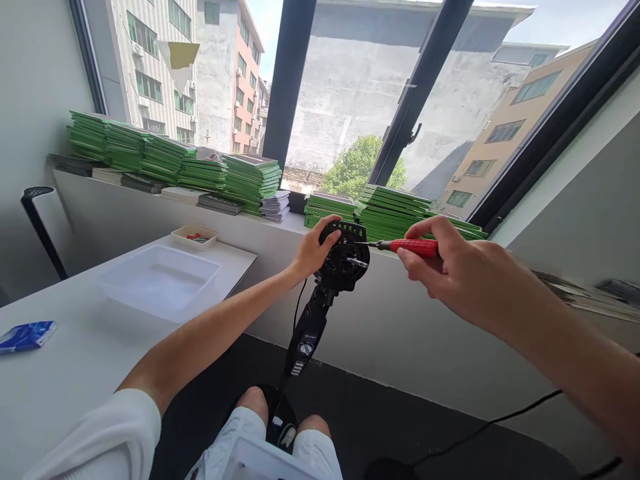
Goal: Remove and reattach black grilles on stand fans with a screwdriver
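A black stand fan (343, 270) rises in front of me with its motor housing bare, a metal shaft sticking out of the middle. My left hand (316, 248) grips the upper left rim of that housing, fingers over the top. In my right hand (445, 260) is a screwdriver (417, 248) with a red handle, held between thumb and fingers. Its thin blade points left and reaches the housing's face; whether the tip sits in a screw is too small to tell. The fan's dark pole carries a control panel with a knob (305, 348) and buttons.
On the left, a white table (75, 373) bears a translucent plastic bin (160, 283), a small tray (195, 238) with red pieces, and a blue packet (27, 337). Stacks of green-edged books (250, 177) line the windowsill. A pale plastic container (265, 460) is at my lap. A black cable (495, 421) crosses the floor.
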`<move>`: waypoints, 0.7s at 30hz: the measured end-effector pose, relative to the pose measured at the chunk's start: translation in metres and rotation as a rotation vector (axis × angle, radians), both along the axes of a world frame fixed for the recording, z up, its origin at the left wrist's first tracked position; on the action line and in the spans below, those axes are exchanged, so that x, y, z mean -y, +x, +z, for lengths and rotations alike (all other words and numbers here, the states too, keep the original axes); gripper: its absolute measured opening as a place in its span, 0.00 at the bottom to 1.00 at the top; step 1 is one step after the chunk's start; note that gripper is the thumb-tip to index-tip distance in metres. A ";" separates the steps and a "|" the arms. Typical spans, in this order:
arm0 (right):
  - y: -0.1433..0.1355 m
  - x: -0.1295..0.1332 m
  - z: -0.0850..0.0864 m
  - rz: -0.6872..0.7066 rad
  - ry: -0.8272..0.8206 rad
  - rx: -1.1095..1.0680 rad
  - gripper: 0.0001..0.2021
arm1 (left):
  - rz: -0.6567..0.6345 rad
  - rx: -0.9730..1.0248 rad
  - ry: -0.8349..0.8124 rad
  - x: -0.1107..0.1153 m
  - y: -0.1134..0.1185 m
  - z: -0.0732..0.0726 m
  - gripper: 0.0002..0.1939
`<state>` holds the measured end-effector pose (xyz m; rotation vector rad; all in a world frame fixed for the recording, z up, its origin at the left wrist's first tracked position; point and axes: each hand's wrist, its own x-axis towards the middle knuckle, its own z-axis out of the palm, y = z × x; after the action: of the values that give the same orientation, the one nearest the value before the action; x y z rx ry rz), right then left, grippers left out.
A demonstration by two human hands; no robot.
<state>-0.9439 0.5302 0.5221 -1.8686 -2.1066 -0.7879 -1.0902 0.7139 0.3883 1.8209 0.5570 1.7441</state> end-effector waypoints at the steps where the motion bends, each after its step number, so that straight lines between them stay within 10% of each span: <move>1: 0.000 -0.001 -0.001 -0.062 0.052 0.060 0.29 | 0.006 -0.005 -0.003 0.000 -0.001 0.000 0.17; 7: 0.001 0.001 0.002 -0.007 -0.116 -0.101 0.28 | 0.011 -0.036 0.004 -0.001 -0.003 -0.001 0.18; 21: -0.003 0.003 0.001 -0.145 0.082 0.065 0.28 | 0.020 -0.033 0.007 0.005 -0.002 0.001 0.18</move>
<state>-0.9473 0.5276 0.5235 -1.9942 -1.9609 -0.9641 -1.0919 0.7088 0.3889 1.8583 0.5849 1.7343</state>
